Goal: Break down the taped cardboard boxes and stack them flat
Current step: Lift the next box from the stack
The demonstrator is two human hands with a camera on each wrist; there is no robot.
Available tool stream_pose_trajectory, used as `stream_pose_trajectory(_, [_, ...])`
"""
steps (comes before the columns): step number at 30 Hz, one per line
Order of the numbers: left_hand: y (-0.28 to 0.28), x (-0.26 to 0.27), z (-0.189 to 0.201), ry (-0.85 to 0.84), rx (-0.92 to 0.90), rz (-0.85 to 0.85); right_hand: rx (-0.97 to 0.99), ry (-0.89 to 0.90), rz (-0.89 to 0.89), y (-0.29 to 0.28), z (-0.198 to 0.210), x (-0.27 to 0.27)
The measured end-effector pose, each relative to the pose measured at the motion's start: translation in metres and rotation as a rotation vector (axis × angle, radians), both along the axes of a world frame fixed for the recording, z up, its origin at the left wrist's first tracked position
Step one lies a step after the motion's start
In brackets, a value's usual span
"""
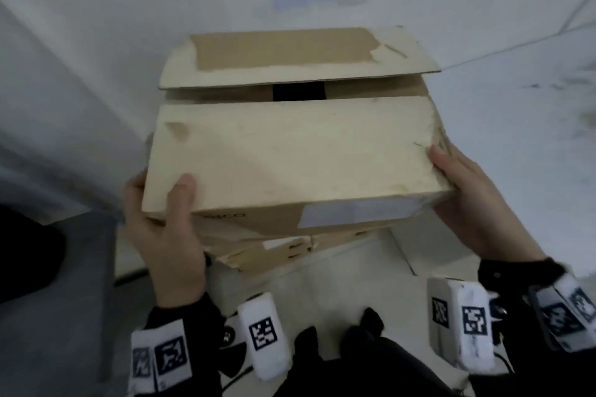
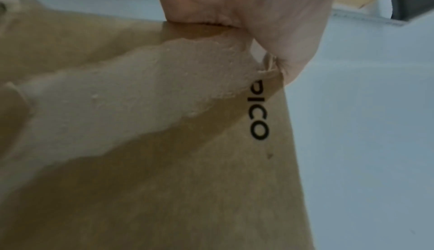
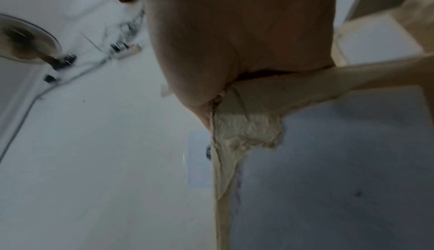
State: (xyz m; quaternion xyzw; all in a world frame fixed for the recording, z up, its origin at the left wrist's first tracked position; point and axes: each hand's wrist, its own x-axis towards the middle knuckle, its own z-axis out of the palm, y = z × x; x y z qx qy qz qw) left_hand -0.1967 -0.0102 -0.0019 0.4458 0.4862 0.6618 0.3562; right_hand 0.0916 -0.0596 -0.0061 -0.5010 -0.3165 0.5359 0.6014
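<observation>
1. Head view: nearest to me I see two dark sleeves with white tags (image 1: 264, 333) that have black square marks on them.
2. My left hand (image 1: 167, 235) holds the near left corner of the cardboard box (image 1: 290, 151). The thumb lies on top of the box and the fingers curl round its left side.
3. My right hand (image 1: 474, 203) holds the near right corner. The thumb sits at the top edge; the other fingers are hidden behind the box.
4. I am holding the box up over the white floor (image 1: 532, 126), between both hands.
5. The near top flap is folded down. Its brown skin is peeled off, so it looks pale and rough.
6. The near side of the box has a white label (image 1: 354, 213) and some black letters.
7. Just under the box, flat cardboard (image 1: 274, 251) lies on the floor.
8. The far flap (image 1: 290, 58) is lifted a bit, and a dark gap shows between the two flaps.
9. Left wrist view: my left hand (image 2: 258, 22) pinches the box edge, next to the letters "ICO" (image 2: 258, 120).
10. Right wrist view: my right hand (image 3: 234, 40) grips a torn, crumpled corner of the box (image 3: 249, 129). Far off on the floor are a round fan (image 3: 28, 40) and some cables, all blurry.
</observation>
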Motion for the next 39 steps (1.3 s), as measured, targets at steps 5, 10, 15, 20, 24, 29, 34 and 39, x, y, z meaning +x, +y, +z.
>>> stream_pose_trajectory(5, [-0.006, 0.116, -0.006, 0.038, -0.058, -0.217, 0.016, -0.042, -0.211, -0.054, -0.006, 0.104])
stream_pose_trajectory(10, [-0.029, 0.267, -0.018, 0.053, -0.083, -0.37, 0.002, -0.071, -0.338, -0.106, -0.024, 0.239])
stream_pose_trajectory(15, [-0.055, 0.404, -0.048, 0.033, -0.15, -0.452, -0.048, -0.113, -0.466, -0.138, -0.046, 0.366])
stream_pose_trajectory(20, [-0.057, 0.52, -0.077, 0.045, -0.225, -0.448, -0.101, -0.156, -0.438, -0.139, -0.052, 0.482])
stream_pose_trajectory(24, [-0.044, 0.59, -0.097, 0.055, -0.275, -0.424, -0.164, -0.144, -0.389, -0.104, -0.063, 0.568])
stream_pose_trajectory(29, [-0.01, 0.666, -0.123, 0.029, -0.309, -0.373, -0.192, -0.095, -0.359, -0.046, -0.076, 0.649])
stream_pose_trajectory(34, [0.004, 0.71, -0.152, 0.067, -0.343, -0.349, -0.323, -0.183, -0.286, -0.027, -0.116, 0.708])
stream_pose_trajectory(39, [0.011, 0.715, -0.16, 0.095, -0.306, -0.335, -0.287, -0.178, -0.303, -0.041, -0.135, 0.709])
